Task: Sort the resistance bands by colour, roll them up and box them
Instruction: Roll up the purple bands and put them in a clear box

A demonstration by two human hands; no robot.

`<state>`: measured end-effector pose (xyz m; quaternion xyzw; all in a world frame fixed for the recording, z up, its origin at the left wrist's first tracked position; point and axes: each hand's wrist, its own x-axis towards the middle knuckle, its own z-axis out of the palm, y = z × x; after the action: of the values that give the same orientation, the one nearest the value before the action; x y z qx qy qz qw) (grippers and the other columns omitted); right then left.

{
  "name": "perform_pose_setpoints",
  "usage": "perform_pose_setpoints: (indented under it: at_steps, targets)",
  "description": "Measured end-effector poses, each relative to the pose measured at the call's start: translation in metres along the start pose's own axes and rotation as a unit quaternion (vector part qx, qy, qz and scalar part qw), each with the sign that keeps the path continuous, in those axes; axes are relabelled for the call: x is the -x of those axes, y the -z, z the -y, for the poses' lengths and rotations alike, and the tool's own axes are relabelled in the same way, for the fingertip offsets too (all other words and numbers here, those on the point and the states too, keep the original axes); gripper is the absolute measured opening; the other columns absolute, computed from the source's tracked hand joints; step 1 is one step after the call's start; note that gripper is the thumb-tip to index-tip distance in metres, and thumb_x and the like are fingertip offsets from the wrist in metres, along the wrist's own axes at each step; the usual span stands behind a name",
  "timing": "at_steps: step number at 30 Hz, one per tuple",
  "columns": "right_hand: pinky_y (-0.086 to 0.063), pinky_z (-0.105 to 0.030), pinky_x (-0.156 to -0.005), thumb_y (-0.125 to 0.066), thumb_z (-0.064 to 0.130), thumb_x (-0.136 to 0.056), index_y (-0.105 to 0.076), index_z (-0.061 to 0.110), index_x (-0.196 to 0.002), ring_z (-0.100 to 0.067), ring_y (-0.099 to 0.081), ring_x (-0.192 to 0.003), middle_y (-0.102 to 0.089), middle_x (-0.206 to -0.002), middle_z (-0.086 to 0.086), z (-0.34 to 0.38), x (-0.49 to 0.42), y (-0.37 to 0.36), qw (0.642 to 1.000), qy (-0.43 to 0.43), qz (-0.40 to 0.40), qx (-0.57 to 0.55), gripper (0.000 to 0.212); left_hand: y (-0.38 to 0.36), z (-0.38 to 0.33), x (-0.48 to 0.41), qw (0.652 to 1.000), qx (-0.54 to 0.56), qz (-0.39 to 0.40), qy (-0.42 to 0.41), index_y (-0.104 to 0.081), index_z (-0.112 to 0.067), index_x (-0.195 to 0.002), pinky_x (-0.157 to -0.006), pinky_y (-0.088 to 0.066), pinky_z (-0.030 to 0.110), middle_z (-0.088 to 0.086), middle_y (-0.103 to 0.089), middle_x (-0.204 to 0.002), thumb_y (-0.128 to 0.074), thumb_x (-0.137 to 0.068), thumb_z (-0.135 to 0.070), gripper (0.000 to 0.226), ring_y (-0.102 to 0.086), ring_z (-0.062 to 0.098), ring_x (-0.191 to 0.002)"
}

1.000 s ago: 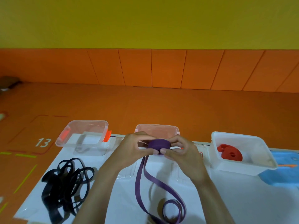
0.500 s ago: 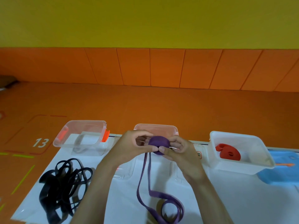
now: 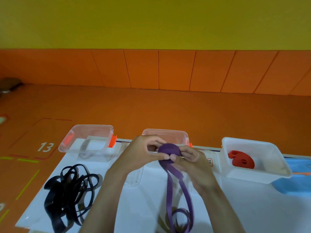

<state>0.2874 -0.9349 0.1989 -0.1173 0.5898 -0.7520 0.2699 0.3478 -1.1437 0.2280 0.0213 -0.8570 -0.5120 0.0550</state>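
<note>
Head view: the purple band (image 3: 169, 153) is held partly rolled above the table (image 3: 252, 209), just in front of the middle clear box (image 3: 165, 132). The roll is pinched from both sides. The left hand (image 3: 143, 153) is curled onto its left face, and the right hand (image 3: 193, 163) is pressed on the right and front with thumb and fingers. The loose tail (image 3: 170, 187) hangs down as a doubled strip and ends in a slack loop on the table.

Handling, as judged: flat elastic, light, soft, no stiffness of its own. The coil can be expected to spring open if the pinch is relaxed. It is best gripped across the flat faces, with a thumb kept on the outer wrap. The tail should be fed in under light tension and kept untwisted.

One red roll (image 3: 242, 159) is already boxed in the white box (image 3: 276, 167). The black bands (image 3: 70, 190) lie tangled at left, not yet rolled.
</note>
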Motion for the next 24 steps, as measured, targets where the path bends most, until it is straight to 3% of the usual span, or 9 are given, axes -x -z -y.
perform_pose_setpoints:
  at_steps: [2,4,6,9,12,17,19,22,24]
  targets:
    - [-0.063,-0.032,-0.085,-0.090,0.011,-0.075,-0.080,0.005,-0.106,-0.035,-0.076,-0.108,-0.078,-0.114,-0.022,-0.010,0.003,-0.003,0.994,-0.054,0.012,-0.094,0.034,0.003,-0.002,0.001,0.999,-0.001,0.034,-0.001,-0.079,-0.032,-0.112,-0.091,-0.060,0.024,-0.015,-0.080,-0.105,-0.091,-0.083,-0.034,0.031,-0.076,0.008,-0.101]
    - [-0.063,-0.034,-0.088,-0.086,0.010,-0.075,-0.082,0.008,-0.104,-0.034,-0.076,-0.109,-0.077,-0.116,-0.022,-0.014,0.005,-0.003,0.991,-0.070,0.026,-0.113,0.030,0.005,-0.005,0.000,0.997,-0.025,0.068,0.011,-0.080,-0.032,-0.114,-0.092,-0.061,0.027,-0.017,-0.081,-0.103,-0.090,-0.084,-0.030,0.032,-0.076,0.006,-0.100]
    - [-0.064,-0.037,-0.088,-0.089,0.012,-0.078,-0.082,0.019,-0.105,-0.029,-0.077,-0.107,-0.078,-0.116,-0.013,-0.010,0.006,-0.002,0.998,-0.048,0.030,-0.025,0.029,0.003,-0.007,0.001,0.996,-0.047,0.078,0.021,-0.080,-0.029,-0.116,-0.090,-0.061,0.025,-0.019,-0.081,-0.101,-0.088,-0.086,-0.023,0.031,-0.076,0.003,-0.096]
    - [-0.066,-0.034,-0.080,-0.092,0.015,-0.078,-0.081,0.030,-0.105,-0.022,-0.079,-0.099,-0.080,-0.107,-0.002,0.000,0.004,0.002,0.994,0.005,0.026,0.102,0.033,-0.004,-0.010,0.003,0.996,-0.071,0.060,-0.006,-0.078,-0.023,-0.115,-0.088,-0.063,0.034,-0.013,-0.081,-0.097,-0.086,-0.089,-0.021,0.027,-0.077,0.009,-0.092]
    - [-0.064,-0.029,-0.078,-0.093,0.013,-0.074,-0.082,0.018,-0.102,-0.027,-0.078,-0.098,-0.081,-0.102,-0.009,0.006,0.001,0.004,0.997,0.032,0.005,0.071,0.030,-0.009,-0.009,0.005,0.999,-0.046,0.026,-0.005,-0.074,-0.024,-0.114,-0.090,-0.063,0.031,-0.016,-0.079,-0.100,-0.090,-0.084,-0.021,0.034,-0.075,0.006,-0.096]
    - [-0.063,-0.038,-0.088,-0.089,0.016,-0.075,-0.076,0.005,-0.103,-0.036,-0.075,-0.108,-0.076,-0.112,-0.022,-0.001,0.005,0.004,0.999,0.024,0.018,-0.046,0.033,-0.003,-0.001,0.010,1.000,0.010,-0.009,0.009,-0.078,-0.025,-0.108,-0.083,-0.063,0.026,-0.010,-0.080,-0.097,-0.095,-0.078,-0.024,0.035,-0.076,0.012,-0.092]
    - [-0.062,-0.035,-0.091,-0.089,0.015,-0.080,-0.076,0.008,-0.107,-0.029,-0.075,-0.109,-0.078,-0.113,-0.014,0.002,0.006,0.006,0.999,0.021,0.047,0.007,0.031,0.001,0.001,0.011,1.000,0.000,0.004,0.003,-0.080,-0.028,-0.107,-0.082,-0.062,0.023,-0.012,-0.080,-0.097,-0.095,-0.078,-0.023,0.033,-0.075,0.013,-0.093]
    - [-0.059,-0.019,-0.085,-0.092,0.019,-0.080,-0.078,0.028,-0.109,-0.011,-0.074,-0.103,-0.080,-0.107,0.008,0.009,0.006,0.010,0.977,0.048,0.046,0.205,0.034,0.001,0.002,0.014,0.999,-0.033,0.034,0.006,-0.080,-0.036,-0.104,-0.087,-0.061,0.023,-0.020,-0.079,-0.099,-0.093,-0.078,-0.015,0.037,-0.075,0.008,-0.097]
    - [-0.062,-0.022,-0.077,-0.092,0.015,-0.080,-0.081,0.029,-0.104,-0.014,-0.076,-0.096,-0.080,-0.102,0.005,0.012,0.006,0.010,0.983,0.049,0.032,0.175,0.031,-0.002,0.002,0.015,0.999,-0.028,0.026,0.004,-0.079,-0.037,-0.106,-0.089,-0.061,0.025,-0.021,-0.079,-0.100,-0.094,-0.078,-0.017,0.037,-0.075,0.007,-0.097]
